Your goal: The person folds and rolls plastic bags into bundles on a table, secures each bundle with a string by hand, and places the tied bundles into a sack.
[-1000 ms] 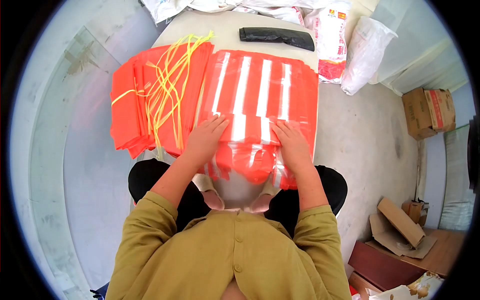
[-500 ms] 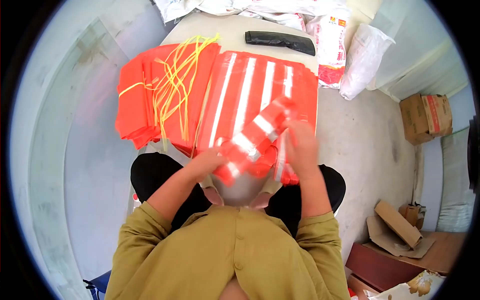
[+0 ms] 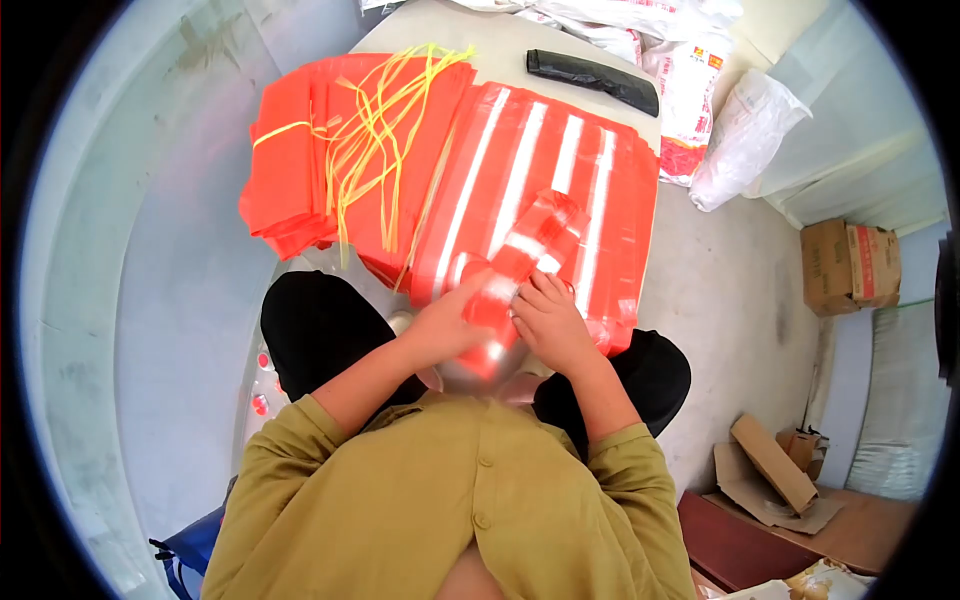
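Note:
A narrow, folded orange-red piece with shiny white bands (image 3: 535, 235) lies slanted over the near edge of a flat stack of the same striped orange-red material (image 3: 620, 230). My left hand (image 3: 448, 325) is closed on its lower left side, thumb and fingers at the edge. The fingers of my right hand (image 3: 550, 318) are bent and pressed together against its right side. What lies beneath the right fingertips is hidden. To the left sits a pile of plain orange-red folded material (image 3: 290, 190), with loose yellow ties (image 3: 385, 150) strewn across it.
A black rolled bundle (image 3: 592, 80) lies at the table's (image 3: 480, 40) far end. White printed sacks (image 3: 690, 95) stand beyond it. On the right are a cardboard box (image 3: 850, 265) and flattened cardboard (image 3: 770, 475). My knees flank the table's near edge.
My right hand has moved left and down, from the raised right end onto the striped piece's side. The piece now lies lower, and its loose right-hand fold no longer hangs out. The view has shifted.

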Tool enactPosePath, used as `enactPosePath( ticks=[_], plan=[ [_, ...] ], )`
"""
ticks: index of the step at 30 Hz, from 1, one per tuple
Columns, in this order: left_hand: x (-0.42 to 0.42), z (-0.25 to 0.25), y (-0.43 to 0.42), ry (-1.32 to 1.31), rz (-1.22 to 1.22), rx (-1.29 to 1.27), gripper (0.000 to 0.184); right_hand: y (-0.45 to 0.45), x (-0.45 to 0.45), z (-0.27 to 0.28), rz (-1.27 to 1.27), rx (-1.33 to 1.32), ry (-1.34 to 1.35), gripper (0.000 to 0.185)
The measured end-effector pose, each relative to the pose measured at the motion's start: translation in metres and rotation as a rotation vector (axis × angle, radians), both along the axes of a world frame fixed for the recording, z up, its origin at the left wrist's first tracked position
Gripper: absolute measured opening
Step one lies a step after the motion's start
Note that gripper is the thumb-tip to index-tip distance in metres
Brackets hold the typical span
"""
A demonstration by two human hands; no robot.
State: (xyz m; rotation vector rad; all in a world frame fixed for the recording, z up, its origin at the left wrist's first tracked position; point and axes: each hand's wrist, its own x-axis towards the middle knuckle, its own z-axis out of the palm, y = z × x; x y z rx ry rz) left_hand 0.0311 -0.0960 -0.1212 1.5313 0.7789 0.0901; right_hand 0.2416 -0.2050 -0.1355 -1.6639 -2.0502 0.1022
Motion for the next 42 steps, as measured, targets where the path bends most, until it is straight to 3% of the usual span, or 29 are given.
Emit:
enactPosePath(
  ticks=[3, 8, 11, 14, 17, 19, 21, 27, 34, 39, 42],
  plan=[
    [0.0, -0.028, 0.001, -0.027, -0.108, 0.396, 0.087, 0.011, 0.002, -0.001, 0.05, -0.117, -0.087, 0.019],
    [-0.006, -0.033, 0.002, 0.023, -0.183, 0.338, 0.086, 0.037, 0.028, -0.019, -0.055, -0.222, -0.23, 0.02],
    [-0.007, -0.031, 0.0, 0.037, -0.171, 0.29, 0.086, 0.063, 0.051, -0.011, -0.267, -0.366, -0.418, 0.023],
    [-0.009, -0.044, -0.003, 0.019, -0.168, 0.348, 0.086, 0.076, 0.095, -0.065, -0.558, 0.282, 0.104, 0.032],
    [-0.01, -0.045, -0.004, 0.011, -0.164, 0.388, 0.085, 0.072, 0.064, 0.004, -0.493, 0.235, 0.123, 0.041],
    [-0.009, -0.037, -0.002, 0.03, -0.187, 0.351, 0.084, 0.074, 0.041, -0.005, -0.194, -0.163, -0.052, 0.045],
    [-0.009, -0.057, -0.009, -0.044, -0.131, 0.443, 0.082, 0.081, -0.003, 0.01, 0.052, -0.117, -0.019, 0.055],
    [-0.008, -0.043, -0.009, -0.033, -0.088, 0.345, 0.08, 0.097, 0.033, -0.022, -0.277, -0.32, -0.143, 0.071],
    [-0.009, -0.045, -0.011, -0.032, -0.084, 0.408, 0.081, 0.11, 0.068, -0.036, -0.453, -0.298, -0.18, 0.07],
    [-0.012, -0.048, -0.01, -0.071, -0.071, 0.35, 0.081, 0.094, 0.076, -0.045, -0.717, -0.203, -0.092, 0.065],
    [-0.013, -0.057, -0.01, -0.142, -0.049, 0.264, 0.08, 0.056, 0.053, -0.034, -0.656, -0.039, 0.191, 0.062]
  ],
)
